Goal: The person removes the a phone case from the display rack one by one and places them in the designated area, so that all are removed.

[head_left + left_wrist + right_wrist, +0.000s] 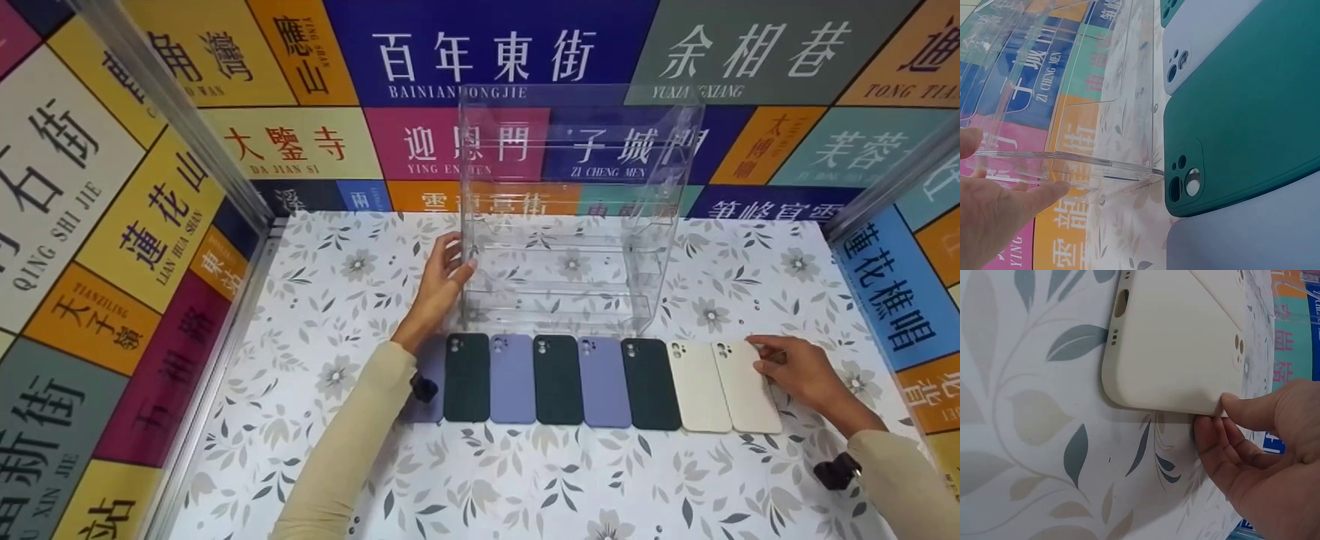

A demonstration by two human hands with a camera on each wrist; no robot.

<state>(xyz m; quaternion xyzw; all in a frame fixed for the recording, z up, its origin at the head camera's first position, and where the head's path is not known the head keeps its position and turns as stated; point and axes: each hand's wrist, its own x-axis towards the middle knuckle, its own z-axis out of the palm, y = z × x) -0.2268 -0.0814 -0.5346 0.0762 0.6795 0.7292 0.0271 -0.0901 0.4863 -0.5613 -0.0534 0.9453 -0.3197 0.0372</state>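
Note:
My left hand (439, 289) holds the left side panel of a clear acrylic display rack (562, 300), with the thumb on one face and the fingers on the other in the left wrist view. At the right end of a row of phone cases, my right hand (802, 379) pinches the upper outer edge of a cream phone case (748, 394). Its thumb is on top and its curled fingers are at the side edge, as the right wrist view shows. A second cream phone case (701, 390) lies alongside. The leftmost purple phone case (429, 401) is partly hidden by my left arm.
Dark green (466, 382) and purple phone cases (514, 382) alternate along the row, camera cutouts toward the rack. The table (600, 480) has a floral cover. Panels with printed characters (487, 45) stand behind and at both sides, with metal posts (187, 112) at the corners.

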